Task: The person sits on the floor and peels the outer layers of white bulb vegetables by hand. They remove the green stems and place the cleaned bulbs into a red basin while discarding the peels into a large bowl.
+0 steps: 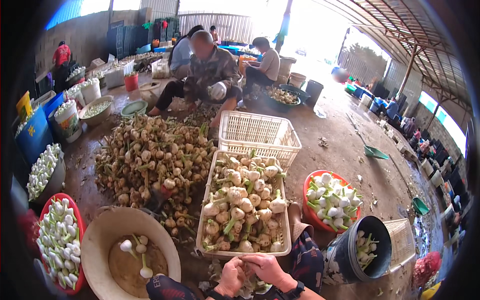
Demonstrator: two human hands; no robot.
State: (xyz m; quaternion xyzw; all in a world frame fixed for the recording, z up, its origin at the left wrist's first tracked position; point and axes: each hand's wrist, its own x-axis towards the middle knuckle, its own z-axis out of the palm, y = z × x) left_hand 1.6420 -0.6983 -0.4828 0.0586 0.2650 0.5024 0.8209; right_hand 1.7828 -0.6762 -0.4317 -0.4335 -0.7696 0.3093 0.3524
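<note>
My left hand [231, 275] and my right hand [267, 269] meet just below the near edge of a white plastic crate [288, 240]. Their fingertips come together, and whatever may be between them is too small or hidden to tell. Garlic bulbs [245, 204] with trimmed green stems and dirty skins fill the crate. Loose garlic skins [248, 288] lie beneath my hands. To the left stands a wide beige tub [90, 247] with a few peeled garlic bulbs [126, 246] on its bottom.
A large heap of unpeeled garlic [157, 150] lies ahead. Another crate [258, 123] adjoins the filled one. White garlic fills a red basin [308, 206] at right and another red basin [80, 225] at far left. A black bucket [347, 247] lies tilted. A person [210, 71] sits opposite.
</note>
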